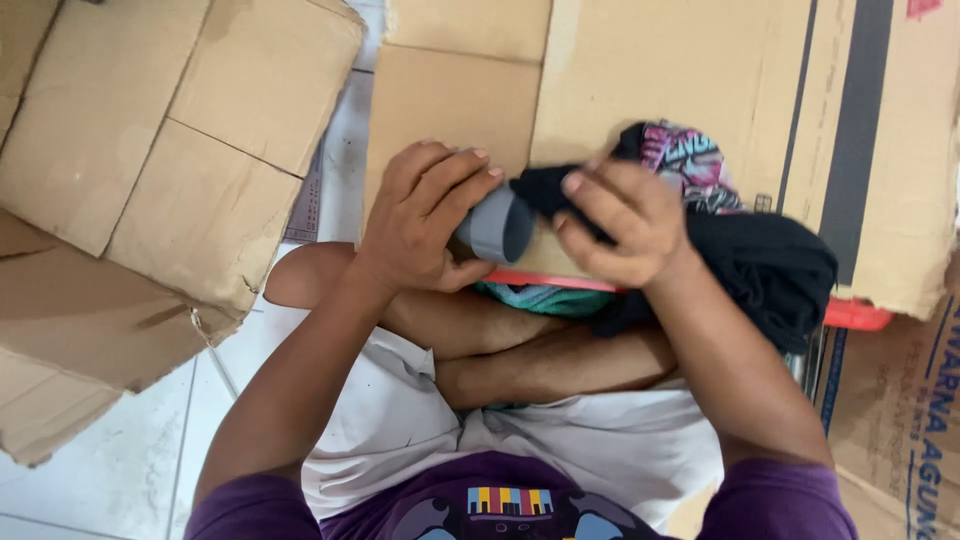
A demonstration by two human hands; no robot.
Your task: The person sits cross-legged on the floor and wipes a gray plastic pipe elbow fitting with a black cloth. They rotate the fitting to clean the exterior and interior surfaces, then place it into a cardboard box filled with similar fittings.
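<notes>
Left hand (425, 220) grip wrapped around grey pipe (497, 225), open end facing right, axis level; right hand (625, 225) grip pinching black cloth (760, 265) at its mouth

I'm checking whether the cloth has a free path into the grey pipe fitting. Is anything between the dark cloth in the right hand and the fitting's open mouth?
Nothing visible does. The left hand holds the grey pipe fitting with its open mouth facing the right hand, whose dark cloth already touches the rim.
</notes>
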